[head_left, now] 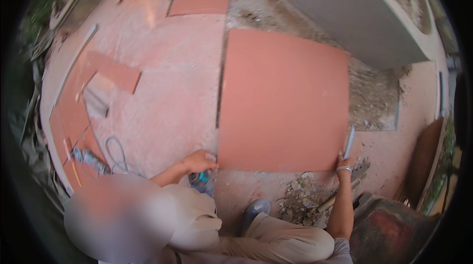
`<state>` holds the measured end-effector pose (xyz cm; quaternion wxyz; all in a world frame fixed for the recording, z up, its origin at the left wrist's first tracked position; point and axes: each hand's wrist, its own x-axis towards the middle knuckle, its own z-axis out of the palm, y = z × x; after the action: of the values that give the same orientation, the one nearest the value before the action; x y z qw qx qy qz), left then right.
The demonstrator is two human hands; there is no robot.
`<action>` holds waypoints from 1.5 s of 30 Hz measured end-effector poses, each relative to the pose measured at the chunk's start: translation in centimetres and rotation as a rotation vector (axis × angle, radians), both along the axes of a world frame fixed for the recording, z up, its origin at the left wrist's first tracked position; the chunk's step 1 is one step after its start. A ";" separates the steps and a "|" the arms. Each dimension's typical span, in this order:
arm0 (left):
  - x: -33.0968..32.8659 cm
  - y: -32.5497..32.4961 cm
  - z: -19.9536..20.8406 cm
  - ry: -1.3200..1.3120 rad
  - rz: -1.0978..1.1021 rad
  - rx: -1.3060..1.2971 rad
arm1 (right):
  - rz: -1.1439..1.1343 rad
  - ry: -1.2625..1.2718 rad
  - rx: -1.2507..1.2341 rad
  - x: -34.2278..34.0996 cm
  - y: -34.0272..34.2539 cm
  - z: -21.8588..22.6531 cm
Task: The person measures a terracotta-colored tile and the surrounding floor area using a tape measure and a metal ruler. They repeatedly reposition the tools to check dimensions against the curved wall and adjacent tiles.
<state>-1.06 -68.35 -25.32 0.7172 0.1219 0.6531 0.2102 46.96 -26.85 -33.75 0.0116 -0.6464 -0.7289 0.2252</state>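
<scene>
A large square terracotta-coloured tile (283, 101) lies in front of me over a patch of bare rubble. At its near left corner my left hand (199, 160) is closed, the fingertips pinching the tile's edge. My right hand (342, 161), with a band on the wrist, is closed at the near right corner, its fingers largely hidden. A thin light grey bar (350, 141) sticks up right beside it; whether the hand also holds it I cannot make out. Below my left hand is a teal and dark tool (201, 179), partly covered by my trousers.
Broken rubble (300, 197) and a wooden handle (326, 205) lie near my right leg. A dark tray-like container (394, 227) stands at the lower right. Leftward are a corded power tool (91, 160), cut tile pieces (113, 69) and a long straight strip (76, 64). A low grey wall (345, 12) rises beyond.
</scene>
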 end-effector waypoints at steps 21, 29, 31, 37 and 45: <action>-3.8 2.7 4.6 -0.228 -0.427 0.044 | -0.063 -0.037 -0.028 -2.2 -0.9 2.3; -5.2 4.4 5.0 0.061 -0.317 0.020 | -0.068 0.033 0.000 -1.6 -0.9 1.7; -5.3 4.4 5.0 0.080 -0.301 0.023 | -0.094 -0.013 -0.044 -1.9 -0.8 2.1; -4.7 4.3 4.4 0.112 -0.309 0.042 | -0.131 -0.088 -0.169 -2.9 -0.6 3.5; -5.4 4.4 3.9 0.239 -0.331 0.077 | -0.141 -0.197 -0.038 -2.6 -0.9 2.9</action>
<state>-6.49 -63.91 -21.42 0.6541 0.2791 0.6961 0.0984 44.32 -27.76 -30.82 -0.0565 -0.7151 -0.6749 0.1731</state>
